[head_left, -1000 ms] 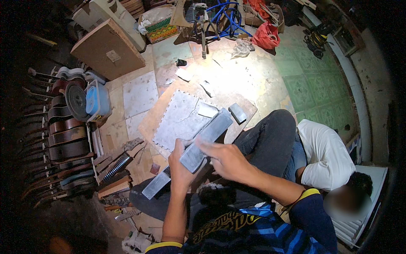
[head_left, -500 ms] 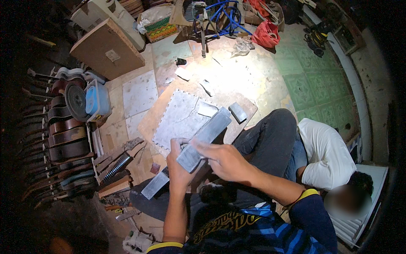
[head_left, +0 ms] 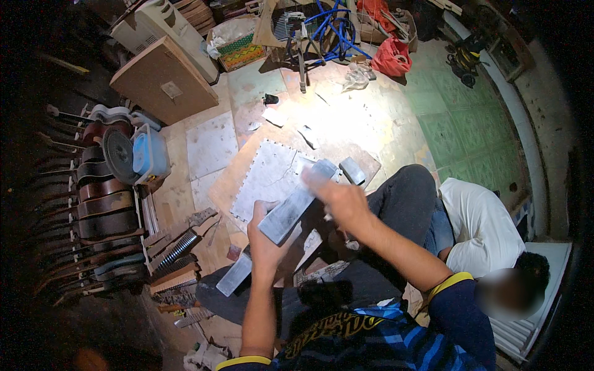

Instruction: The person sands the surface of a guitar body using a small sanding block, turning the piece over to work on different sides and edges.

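Observation:
A long grey, dusty rectangular block slants away from me above my lap. My left hand is closed round its near left side, with the thumb up along the edge. Over the block's far end lies my right hand, its fingers smeared by motion, so whether they hold anything is hidden. Beside my left wrist, a second grey bar rests at my left leg. Ahead of the block lies a pale foam mat with a toothed edge, on a brown board. A smaller grey block sits at the board's right.
Guitar-shaped bodies stand in a row at the left, near a clear plastic bin. A coil spring and wooden pieces lie left of my knee. A person in a white shirt sits close on my right. Blue tubing lies far ahead.
My right hand has slid away from me along the block, from its near middle to its far end. My left hand keeps its hold. The whole view has shifted slightly.

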A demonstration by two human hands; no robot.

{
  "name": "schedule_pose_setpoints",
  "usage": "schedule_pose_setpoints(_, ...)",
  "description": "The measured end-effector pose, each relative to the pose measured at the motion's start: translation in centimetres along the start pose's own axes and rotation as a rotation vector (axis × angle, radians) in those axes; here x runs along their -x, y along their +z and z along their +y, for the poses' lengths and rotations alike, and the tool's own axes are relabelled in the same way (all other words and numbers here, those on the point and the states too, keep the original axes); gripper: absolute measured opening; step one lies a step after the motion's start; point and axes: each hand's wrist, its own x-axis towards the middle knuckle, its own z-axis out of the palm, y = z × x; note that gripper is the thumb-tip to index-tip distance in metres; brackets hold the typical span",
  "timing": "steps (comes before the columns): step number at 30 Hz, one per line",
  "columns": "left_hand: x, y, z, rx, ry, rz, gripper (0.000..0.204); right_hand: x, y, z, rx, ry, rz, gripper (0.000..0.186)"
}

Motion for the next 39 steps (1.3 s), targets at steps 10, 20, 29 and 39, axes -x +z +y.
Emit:
schedule_pose_setpoints(10, -0.2, 1.4, 1.5, 0.006, -0.06, 0.007, 0.045, -0.2, -1.8, 0.3, 0.014, 0.08, -0.144, 0.084)
schedule_pose_setpoints(20, -2.4, 0.7, 0.3, 0.0, -0.037, 0.015, 0.05, -4.4, -3.3, 4.9, -0.101, 0.288, 0.141, 0.049)
schedule_pose_setpoints(29, -1.6, 0.7, -1.9, 0.023, -0.019, -0.004, 0.054, 1.8, 0.8, -3.2, -0.316, -0.036, 0.05, 0.061)
schedule_pose_setpoints(39, 0.4, -0.5, -0.9, 0.125, -0.05, -0.179, 0.067, 3.8, 0.4, -5.4, -0.607, -0.035, 0.107, 0.051)
